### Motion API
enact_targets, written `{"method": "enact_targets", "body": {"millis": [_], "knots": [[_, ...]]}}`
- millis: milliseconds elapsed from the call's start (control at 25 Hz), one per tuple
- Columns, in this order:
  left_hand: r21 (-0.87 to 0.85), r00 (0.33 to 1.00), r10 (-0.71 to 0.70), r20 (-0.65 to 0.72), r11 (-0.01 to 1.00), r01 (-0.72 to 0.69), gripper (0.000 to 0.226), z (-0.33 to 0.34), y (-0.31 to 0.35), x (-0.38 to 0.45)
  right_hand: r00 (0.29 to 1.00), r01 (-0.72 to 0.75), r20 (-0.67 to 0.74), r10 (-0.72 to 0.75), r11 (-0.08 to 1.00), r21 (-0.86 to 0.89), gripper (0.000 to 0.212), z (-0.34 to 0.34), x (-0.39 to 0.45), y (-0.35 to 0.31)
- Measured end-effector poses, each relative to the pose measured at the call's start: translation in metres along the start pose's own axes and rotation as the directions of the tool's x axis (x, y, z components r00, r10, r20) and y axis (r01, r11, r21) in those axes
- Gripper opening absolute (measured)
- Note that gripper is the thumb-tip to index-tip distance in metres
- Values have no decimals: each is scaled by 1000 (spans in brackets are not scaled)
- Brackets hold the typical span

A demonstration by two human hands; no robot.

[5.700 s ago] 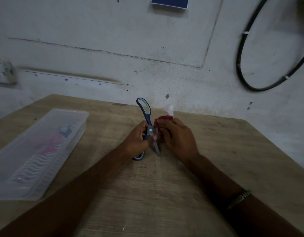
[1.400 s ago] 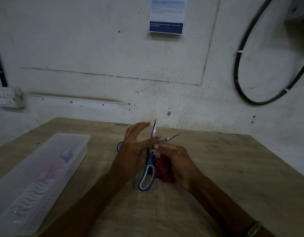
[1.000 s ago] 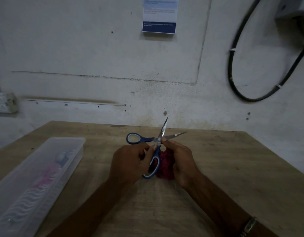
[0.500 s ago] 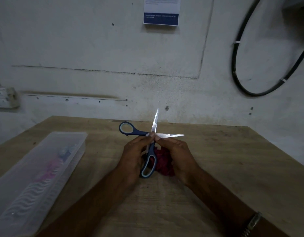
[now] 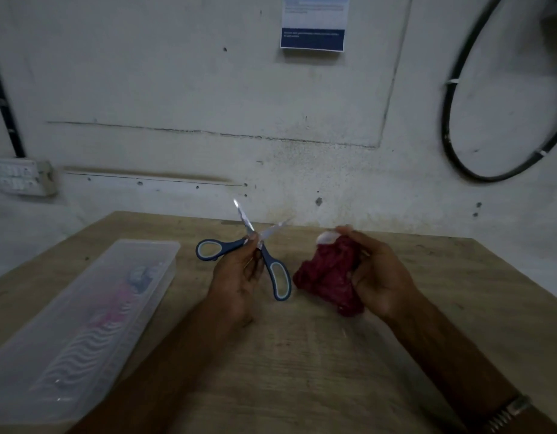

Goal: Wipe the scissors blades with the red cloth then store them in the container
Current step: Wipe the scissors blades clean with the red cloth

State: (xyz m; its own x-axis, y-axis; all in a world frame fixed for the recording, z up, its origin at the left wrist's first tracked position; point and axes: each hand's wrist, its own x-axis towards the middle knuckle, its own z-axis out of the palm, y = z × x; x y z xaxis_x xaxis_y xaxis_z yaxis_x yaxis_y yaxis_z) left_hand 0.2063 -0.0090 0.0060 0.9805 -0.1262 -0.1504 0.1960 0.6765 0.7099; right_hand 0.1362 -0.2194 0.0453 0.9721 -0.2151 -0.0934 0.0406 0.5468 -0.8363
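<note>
My left hand (image 5: 239, 277) pinches the blue-handled scissors (image 5: 255, 252) at the pivot, blades splayed open above the desk (image 5: 302, 355). My right hand (image 5: 377, 274) grips the bunched red cloth (image 5: 329, 274) just beside them. The clear plastic container (image 5: 83, 314) sits well left.

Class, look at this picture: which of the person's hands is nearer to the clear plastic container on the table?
Left. The left hand, holding the open scissors, is just right of the container with bare table between. The right hand, gripping the red cloth, is farther right.
</note>
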Motion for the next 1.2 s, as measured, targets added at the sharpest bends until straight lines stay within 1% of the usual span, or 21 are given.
{"method": "enact_targets", "body": {"millis": [40, 80, 120, 160, 200, 240, 320, 400, 520, 600, 640, 680, 720, 800, 960, 1000, 1040, 1120, 1160, 1200], "knots": [[-2, 1000, 15, -14, 1000, -15, 15, -2, 1, 2, 994, 98, -45, -98, 995, 6, 34, -4, 2, -5], [9, 999, 30, -19, 1000, -30, 16, -3, 1, 2, 965, 236, -106, -239, 971, -44, 33, -6, 2, -9], [37, 999, 45, -15, 998, -44, 18, -2, -1, 1, 905, 376, -156, -395, 916, -137, 30, -5, -2, -11], [71, 998, 59, -9, 996, -58, 21, -1, -3, 0, 832, 485, -171, -528, 842, -238, 28, -3, -7, -9], [97, 998, 69, -4, 993, -69, 25, 0, -6, -1, 774, 550, -154, -614, 773, -316, 28, 1, -13, -6], [114, 997, 74, 4, 991, -74, 28, 2, -9, -3, 742, 583, -120, -659, 724, -369, 29, 6, -19, 0], [124, 996, 80, 44, 989, -84, 37, 2, -12, -5, 709, 611, -12, -705, 623, -487, 31, 14, -22, 18], [128, 992, 81, 100, 987, -93, 46, 0, -16, -4, 681, 617, 119, -723, 478, -625, 36, 16, -19, 38], [167, 989, 85, 122, 980, -105, 41, -2, -20, -4, 641, 615, 257, -723, 283, -736, 37, 14, -14, 49], [184, 988, 84, 127, 977, -106, 39, -1, -21, -5, 636, 608, 343, -692, 175, -774, 31, 14, -15, 48], [194, 987, 91, 133, 974, -116, 38, 0, -22, -5, 650, 612, 376, -661, 161, -774, 26, 15, -16, 48], [206, 985, 101, 140, 970, -129, 37, 0, -22, -6, 671, 618, 395, -628, 179, -765, 22, 16, -16, 49], [221, 984, 108, 143, 965, -138, 35, 1, -23, -7, 695, 626, 397, -600, 231, -745, 21, 18, -17, 49], [258, 984, 118, 136, 954, -150, 30, 3, -25, -10, 748, 608, 349, -564, 373, -701, 21, 19, -16, 51], [279, 983, 150, 102, 945, -172, 26, 4, -27, -10, 805, 550, 226, -549, 548, -630, 24, 15, -10, 49], [281, 984, 153, 89, 944, -172, 26, 4, -26, -9, 815, 533, 206, -541, 564, -630, 22, 15, -10, 48], [281, 986, 150, 73, 945, -164, 26, 3, -26, -7, 807, 529, 187, -561, 543, -652, 19, 14, -9, 46], [266, 990, 134, 37, 954, -139, 27, 3, -24, -5, 752, 559, 203, -628, 443, -701, 17, 11, -7, 37], [257, 991, 129, 25, 957, -131, 28, 3, -23, -4, 732, 584, 231, -641, 417, -697, 19, 9, -6, 31], [251, 992, 128, 21, 959, -129, 28, 3, -23, -3, 735, 604, 246, -632, 446, -660, 21, 9, -6, 26]]}}
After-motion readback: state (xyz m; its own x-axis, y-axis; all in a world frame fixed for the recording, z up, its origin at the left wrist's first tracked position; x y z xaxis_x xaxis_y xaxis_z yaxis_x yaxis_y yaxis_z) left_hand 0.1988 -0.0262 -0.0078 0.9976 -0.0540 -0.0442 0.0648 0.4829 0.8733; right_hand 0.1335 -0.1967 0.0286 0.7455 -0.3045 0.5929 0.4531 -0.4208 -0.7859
